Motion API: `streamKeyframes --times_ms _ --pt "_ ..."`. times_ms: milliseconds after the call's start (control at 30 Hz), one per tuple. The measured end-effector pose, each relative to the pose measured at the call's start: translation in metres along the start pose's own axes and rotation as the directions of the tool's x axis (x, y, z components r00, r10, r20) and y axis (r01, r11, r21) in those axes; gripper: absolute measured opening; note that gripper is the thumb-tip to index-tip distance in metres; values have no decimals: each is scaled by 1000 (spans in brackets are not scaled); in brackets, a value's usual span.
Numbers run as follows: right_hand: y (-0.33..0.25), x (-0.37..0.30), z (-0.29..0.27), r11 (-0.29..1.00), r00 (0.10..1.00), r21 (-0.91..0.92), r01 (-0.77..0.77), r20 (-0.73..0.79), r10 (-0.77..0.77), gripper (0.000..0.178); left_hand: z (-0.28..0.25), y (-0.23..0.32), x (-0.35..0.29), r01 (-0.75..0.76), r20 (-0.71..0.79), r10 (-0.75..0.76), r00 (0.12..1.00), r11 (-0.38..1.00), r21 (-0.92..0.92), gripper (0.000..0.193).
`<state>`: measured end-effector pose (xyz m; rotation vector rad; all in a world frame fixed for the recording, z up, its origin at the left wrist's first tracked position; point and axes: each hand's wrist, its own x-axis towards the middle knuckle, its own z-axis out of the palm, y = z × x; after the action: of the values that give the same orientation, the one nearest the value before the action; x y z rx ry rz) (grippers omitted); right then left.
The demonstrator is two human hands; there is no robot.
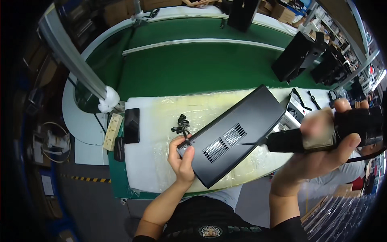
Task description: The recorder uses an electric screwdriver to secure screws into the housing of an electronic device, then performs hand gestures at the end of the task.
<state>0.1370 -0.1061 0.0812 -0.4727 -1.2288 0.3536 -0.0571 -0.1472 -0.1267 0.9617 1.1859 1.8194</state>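
My left hand [182,162] is closed on the near-left end of a flat black metal case [254,109], thumb on top. The case is tilted above the padded bench, and two slotted vent panels show on its face. Beside my left fingers a short black cable with plugs [182,123] comes out at the case's end. My right hand [308,163] is wrapped around a black power screwdriver [284,141], held to the right of the case. Its thin bit points left, in front of the vented face; whether the tip touches the case I cannot tell.
White and yellowish foam [151,169] covers the bench. A black phone [132,125] lies at left by a cream power strip [112,132]. Beyond runs a green conveyor belt [193,64] with tall black cases [294,56]. A metal post [76,60] rises at left. Another person's hands [197,3] show far back.
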Motion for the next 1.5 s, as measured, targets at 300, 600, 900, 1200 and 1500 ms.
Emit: streamKeyframes --times_ms 300,600,900,1200,1500 --pt "22 -25 93 992 930 -31 -124 345 127 77 2 3 3 -31 50 33 998 999 -36 28" --pt "32 -35 102 988 889 -19 -153 435 146 86 0 -3 2 -70 70 71 995 997 -26 31" --pt "35 -49 109 957 846 39 -288 479 235 93 -3 -7 4 -143 85 143 986 990 -5 31" --pt "56 -59 105 986 865 118 -119 499 45 68 -2 -6 -3 -62 57 65 996 997 -44 36" --pt "33 -9 72 999 973 -36 6 229 2 52 0 2 0 -16 34 14 999 998 67 33"
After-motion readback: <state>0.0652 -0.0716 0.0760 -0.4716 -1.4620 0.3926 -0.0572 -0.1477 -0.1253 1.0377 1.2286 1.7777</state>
